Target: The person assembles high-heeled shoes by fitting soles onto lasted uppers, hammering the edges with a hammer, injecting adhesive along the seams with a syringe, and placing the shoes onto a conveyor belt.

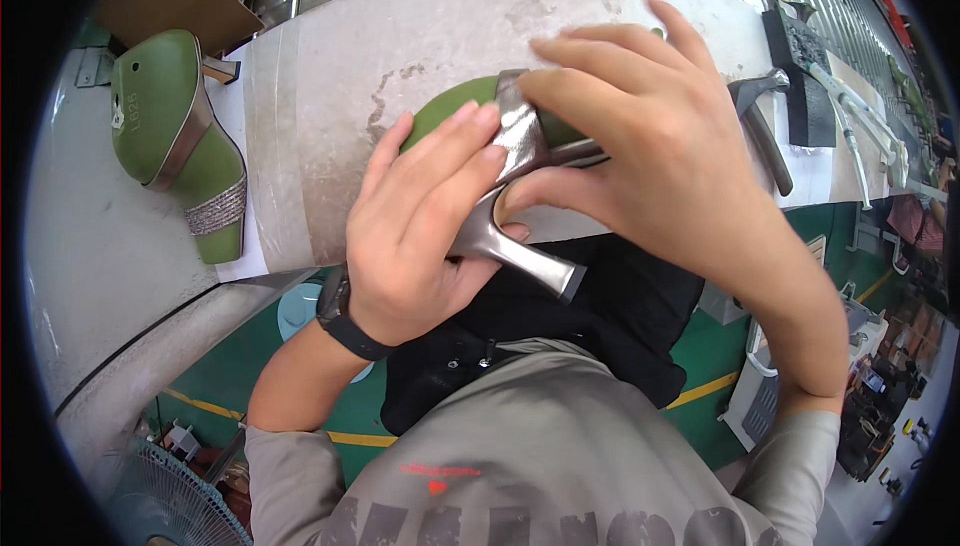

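Held shoe (520,136): at the near edge of the pale work pad (320,76), with a metallic strap over a green last and a silvery heel (525,258) jutting toward the lap.
Left hand (415,211): gripping the shoe, fingers laid across last and strap edge.
Right hand (645,116): arched over the strap, thumb near the heel's base, fingers parted and blurred; cannot tell whether pinching.
Second shoe (165,136): left of the pad, also on a green last, with a glittery band.
Hammer (768,146): right, beside a dark block (808,96).
Fan (165,496): lower left.
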The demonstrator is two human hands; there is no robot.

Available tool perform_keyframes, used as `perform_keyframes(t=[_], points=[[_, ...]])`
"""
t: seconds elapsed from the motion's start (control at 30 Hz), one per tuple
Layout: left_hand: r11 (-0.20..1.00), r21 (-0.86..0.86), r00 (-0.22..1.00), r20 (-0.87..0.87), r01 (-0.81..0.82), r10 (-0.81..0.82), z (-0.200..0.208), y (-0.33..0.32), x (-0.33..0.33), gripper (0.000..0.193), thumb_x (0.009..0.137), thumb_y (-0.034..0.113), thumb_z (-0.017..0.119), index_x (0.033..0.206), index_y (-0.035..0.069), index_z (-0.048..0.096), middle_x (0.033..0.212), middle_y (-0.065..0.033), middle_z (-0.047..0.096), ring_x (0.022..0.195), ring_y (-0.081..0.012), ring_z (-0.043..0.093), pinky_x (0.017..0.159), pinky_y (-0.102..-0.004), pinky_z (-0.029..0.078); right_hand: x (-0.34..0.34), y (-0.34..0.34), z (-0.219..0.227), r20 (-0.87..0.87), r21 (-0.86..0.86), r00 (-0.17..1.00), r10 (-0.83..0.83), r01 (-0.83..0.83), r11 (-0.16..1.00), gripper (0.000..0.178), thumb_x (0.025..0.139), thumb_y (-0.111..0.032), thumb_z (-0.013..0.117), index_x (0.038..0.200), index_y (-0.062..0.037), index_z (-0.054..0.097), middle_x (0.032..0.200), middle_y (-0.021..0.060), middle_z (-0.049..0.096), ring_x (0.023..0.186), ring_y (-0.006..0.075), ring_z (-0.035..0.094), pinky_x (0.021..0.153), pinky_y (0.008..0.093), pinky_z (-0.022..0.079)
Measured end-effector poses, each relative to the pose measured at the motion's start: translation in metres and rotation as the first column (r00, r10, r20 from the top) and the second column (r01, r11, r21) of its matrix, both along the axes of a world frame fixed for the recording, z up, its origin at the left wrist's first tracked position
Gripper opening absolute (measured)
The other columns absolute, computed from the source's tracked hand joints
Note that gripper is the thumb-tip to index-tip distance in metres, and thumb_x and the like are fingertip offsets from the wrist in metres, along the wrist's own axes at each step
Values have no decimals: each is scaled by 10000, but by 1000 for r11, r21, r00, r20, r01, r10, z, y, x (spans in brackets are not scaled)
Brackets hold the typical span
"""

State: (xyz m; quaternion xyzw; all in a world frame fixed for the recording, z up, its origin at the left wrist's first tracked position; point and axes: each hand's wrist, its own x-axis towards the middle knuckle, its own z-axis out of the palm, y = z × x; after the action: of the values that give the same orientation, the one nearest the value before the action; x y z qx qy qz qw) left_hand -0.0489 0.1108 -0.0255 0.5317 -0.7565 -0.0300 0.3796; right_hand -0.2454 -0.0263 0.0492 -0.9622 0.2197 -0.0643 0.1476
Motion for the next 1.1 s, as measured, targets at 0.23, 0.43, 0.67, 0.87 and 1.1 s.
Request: perform_keyframes(t=[0.23,0.43,0.67,0.87,1.1], points=[[982,179,995,65,57,-69,17,-10,-1,828,764,160,893,1518,46,571,1552,-217,580,1425,-391,580,1185,-558,426,-29,3,-38,243,-300,968,-57,131,945,760,721,-535,852,1331,-100,725,1424,94,675,1354,336,606,1202,615,351],[985,151,990,95,86,-101,15,-13,-1,726,831,193,868,1484,15,607,1540,-245,582,1411,-397,592,1179,-545,441,-27,-24,-75,391,-617,892,228,70,784,690,816,-580,808,1249,-50,726,1250,149,686,1164,350,654,1041,607,461],[980,145,986,80,135,-148,13,-19,-2,667,849,153,846,1450,-31,620,1509,-275,594,1396,-434,595,1172,-536,455,-41,-26,-68,222,-608,956,190,-17,793,663,795,-505,836,1263,-50,719,1274,143,694,1196,358,651,1071,616,448],[980,134,984,77,148,-159,10,-20,-3,639,855,112,829,1440,-38,619,1491,-288,601,1389,-448,597,1164,-546,464,-47,-33,-59,154,-558,969,195,-78,826,707,730,-495,852,1278,-65,729,1307,109,710,1218,342,649,1106,594,433],[978,134,981,85,162,-174,4,-23,-7,607,871,108,810,1429,-40,621,1470,-290,618,1377,-454,606,1153,-558,472,-20,-11,-17,276,-163,961,11,36,986,656,640,-355,925,1192,-52,743,1170,98,753,1063,334,674,1057,529,463]])
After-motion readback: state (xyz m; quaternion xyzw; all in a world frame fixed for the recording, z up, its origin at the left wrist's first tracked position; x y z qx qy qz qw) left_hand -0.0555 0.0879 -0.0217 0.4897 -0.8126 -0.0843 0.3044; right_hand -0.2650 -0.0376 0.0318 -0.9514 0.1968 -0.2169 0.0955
